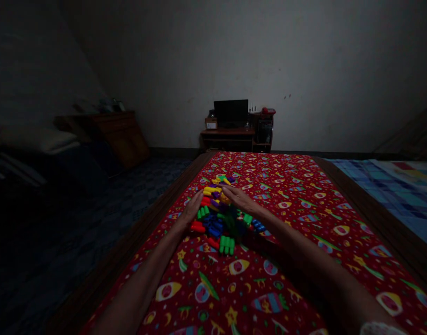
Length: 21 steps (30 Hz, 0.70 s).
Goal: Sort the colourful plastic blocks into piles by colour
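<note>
Both forearms run from the near edge of the red patterned bed [304, 195] toward the block pile [220, 228], which sits nearer the left edge, its long axis running near to far. The left hand [193, 208] lies flat against the pile's left flank, fingers extended. The right hand [239, 197] covers its far top, fingers straight, gripping nothing visible.
</note>
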Motion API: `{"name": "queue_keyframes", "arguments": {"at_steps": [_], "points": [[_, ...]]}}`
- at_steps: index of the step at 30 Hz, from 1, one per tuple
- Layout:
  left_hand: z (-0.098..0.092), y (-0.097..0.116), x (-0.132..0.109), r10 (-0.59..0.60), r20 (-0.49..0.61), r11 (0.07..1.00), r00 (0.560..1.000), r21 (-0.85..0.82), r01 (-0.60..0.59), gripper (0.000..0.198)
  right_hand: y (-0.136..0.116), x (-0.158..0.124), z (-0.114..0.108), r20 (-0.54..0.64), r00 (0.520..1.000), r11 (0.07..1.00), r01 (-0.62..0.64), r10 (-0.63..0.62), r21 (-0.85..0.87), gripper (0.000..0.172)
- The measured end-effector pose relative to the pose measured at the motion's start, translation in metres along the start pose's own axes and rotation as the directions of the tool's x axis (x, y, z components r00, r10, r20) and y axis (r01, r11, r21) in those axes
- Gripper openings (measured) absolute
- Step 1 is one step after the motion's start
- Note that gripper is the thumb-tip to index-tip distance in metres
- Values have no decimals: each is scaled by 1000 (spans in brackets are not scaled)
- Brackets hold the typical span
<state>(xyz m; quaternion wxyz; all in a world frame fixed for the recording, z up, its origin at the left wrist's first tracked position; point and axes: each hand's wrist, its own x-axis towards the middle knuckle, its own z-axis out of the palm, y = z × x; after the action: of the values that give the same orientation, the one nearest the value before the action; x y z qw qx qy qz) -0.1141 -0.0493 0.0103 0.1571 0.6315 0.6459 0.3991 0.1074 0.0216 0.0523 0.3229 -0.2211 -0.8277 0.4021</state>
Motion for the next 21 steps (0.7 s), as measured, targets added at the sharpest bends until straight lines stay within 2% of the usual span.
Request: {"name": "queue_keyframes", "arguments": {"at_steps": [2, 5, 7, 9, 11, 14, 17, 21], "points": [[-12, 4, -10, 32, 70, 999, 997, 6, -32, 59, 4, -34, -22, 10, 1000, 990, 4, -2, -138, 60], [-22, 9, -33, 125, 220, 988, 968, 62, -141, 74, 18, -87, -41, 92, 991, 917, -51, 95, -395, 84], [-19, 13, -49, 180, 279, 968, 943, 121, -221, 89, 25, -112, -38, 172, 980, 869, -2, 100, -495, 94], [-10, 19, -62, 211, 276, 946, 938, 183, -267, 102, 26, -122, -24, 187, 979, 843, 35, 78, -537, 93], [0, 25, -69, 233, 219, 932, 948, 229, -282, 104, 23, -117, -6, 141, 989, 844, 40, 42, -535, 90], [10, 32, -69, 228, 88, 936, 970, 255, -243, 90, 20, -94, 13, 96, 995, 875, 68, -25, -480, 88], [12, 34, -61, 175, -12, 956, 984, 241, -167, 77, 20, -61, 20, 56, 995, 900, 94, -77, -426, 77], [15, 34, -46, 155, -94, 970, 983, 206, -133, 67, 17, -12, 23, -74, 993, 918, 57, -93, -393, 66]]}}
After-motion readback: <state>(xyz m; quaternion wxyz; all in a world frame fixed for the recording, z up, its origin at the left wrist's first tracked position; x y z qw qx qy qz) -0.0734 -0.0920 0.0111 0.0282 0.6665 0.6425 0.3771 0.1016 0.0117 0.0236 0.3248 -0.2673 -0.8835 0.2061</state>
